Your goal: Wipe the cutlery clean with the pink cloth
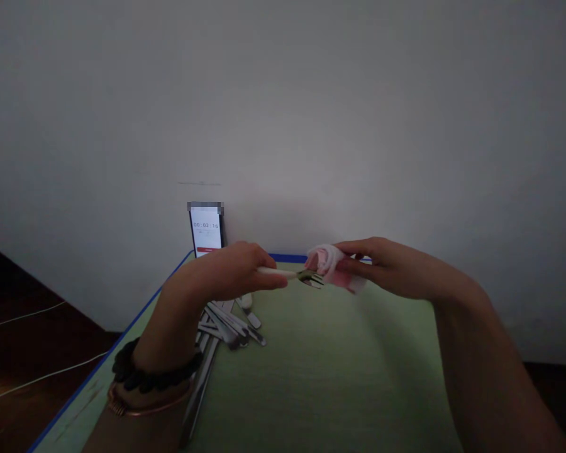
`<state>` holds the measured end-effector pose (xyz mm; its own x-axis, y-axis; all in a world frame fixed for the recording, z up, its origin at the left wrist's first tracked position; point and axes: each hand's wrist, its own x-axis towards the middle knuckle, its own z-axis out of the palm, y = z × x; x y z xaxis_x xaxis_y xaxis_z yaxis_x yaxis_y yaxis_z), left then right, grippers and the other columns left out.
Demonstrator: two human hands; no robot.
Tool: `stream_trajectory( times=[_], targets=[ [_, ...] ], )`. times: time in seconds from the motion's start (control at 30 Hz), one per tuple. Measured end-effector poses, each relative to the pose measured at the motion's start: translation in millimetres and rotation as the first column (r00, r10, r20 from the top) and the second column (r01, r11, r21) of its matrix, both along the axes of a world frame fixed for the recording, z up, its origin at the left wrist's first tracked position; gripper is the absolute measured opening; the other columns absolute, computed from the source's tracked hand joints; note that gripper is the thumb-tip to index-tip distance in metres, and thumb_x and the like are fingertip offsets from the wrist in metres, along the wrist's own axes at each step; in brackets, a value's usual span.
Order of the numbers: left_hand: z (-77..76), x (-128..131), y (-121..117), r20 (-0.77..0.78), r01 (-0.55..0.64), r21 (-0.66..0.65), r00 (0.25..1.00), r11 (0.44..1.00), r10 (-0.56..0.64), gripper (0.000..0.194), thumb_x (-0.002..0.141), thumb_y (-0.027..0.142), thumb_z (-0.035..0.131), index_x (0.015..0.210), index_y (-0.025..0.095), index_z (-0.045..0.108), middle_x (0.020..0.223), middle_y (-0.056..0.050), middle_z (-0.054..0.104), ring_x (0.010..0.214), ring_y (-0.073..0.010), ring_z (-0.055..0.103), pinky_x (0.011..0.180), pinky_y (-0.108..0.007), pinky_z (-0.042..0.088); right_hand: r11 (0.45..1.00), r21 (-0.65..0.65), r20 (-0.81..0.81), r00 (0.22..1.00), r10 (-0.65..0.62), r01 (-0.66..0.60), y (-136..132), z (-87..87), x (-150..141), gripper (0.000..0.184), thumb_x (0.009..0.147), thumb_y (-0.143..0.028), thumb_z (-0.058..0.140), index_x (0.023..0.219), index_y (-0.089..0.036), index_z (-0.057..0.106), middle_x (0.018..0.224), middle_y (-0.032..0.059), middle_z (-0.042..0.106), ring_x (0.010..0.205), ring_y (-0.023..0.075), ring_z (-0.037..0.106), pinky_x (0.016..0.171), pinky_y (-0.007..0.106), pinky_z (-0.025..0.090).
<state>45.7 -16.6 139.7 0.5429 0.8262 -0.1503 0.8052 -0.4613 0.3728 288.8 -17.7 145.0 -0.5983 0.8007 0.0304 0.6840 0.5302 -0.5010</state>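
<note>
The left hand (238, 270) has its fingers closed around the pale handle of a fork (302, 275), held up in front of the far edge of the tabletop (334, 371); the handle's rear end is hidden inside the grip. The right hand (387, 265) pinches a rolled pink-and-white cloth (331, 261) between thumb and fingers, some of these lost behind the fabric. The tines overlap the cloth's lower edge, though blur leaves it unclear whether they touch. Beneath the left wrist, toward the tabletop's left edge, lies a heap of cutlery (230, 325), partly covered by the arm; its separate pieces are hard to count. At the far left corner stands a phone (206, 228), its bottom hidden behind the left hand, its top pixelated; 00:02:16 is legible, the smaller lines are not. A black bracelet (144, 375) and a copper-coloured bangle (153, 412) circle the left forearm. The tabletop's near edge is cut off, and the right arm hides its right edge.
</note>
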Motion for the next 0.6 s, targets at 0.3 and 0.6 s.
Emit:
stream_trajectory(
  times=[0.3, 0.6],
  targets=[
    [7.1, 4.7, -2.5, 0.020, 0.031, 0.015, 0.999, 0.999, -0.032, 0.041, 0.081, 0.049, 0.044, 0.071, 0.015, 0.065, 0.055, 0.003, 0.048, 0.050, -0.0098, 0.040, 0.048, -0.019, 0.027, 0.997, -0.047, 0.113, 0.992, 0.061, -0.056, 0.0, -2.9, -12.1, 0.033, 0.086, -0.032, 0.043, 0.103, -0.017, 0.066, 0.089, 0.0059, 0.070, 0.073, 0.0174, 0.060, 0.065, 0.026, 0.042],
    [10.3, 7.5, -3.9, 0.100, 0.085, -0.011, 0.991, 0.996, -0.084, 0.041, 0.080, 0.048, 0.044, 0.071, 0.015, 0.066, 0.051, 0.004, 0.042, 0.047, -0.0096, 0.036, 0.044, -0.020, 0.024, 0.994, -0.044, 0.068, 0.993, 0.100, -0.097, -3.8, -4.0, -28.8, 0.023, 0.082, -0.020, 0.046, 0.092, -0.016, 0.065, 0.072, 0.0027, 0.066, 0.059, 0.0121, 0.054, 0.055, 0.022, 0.037]
  ],
)
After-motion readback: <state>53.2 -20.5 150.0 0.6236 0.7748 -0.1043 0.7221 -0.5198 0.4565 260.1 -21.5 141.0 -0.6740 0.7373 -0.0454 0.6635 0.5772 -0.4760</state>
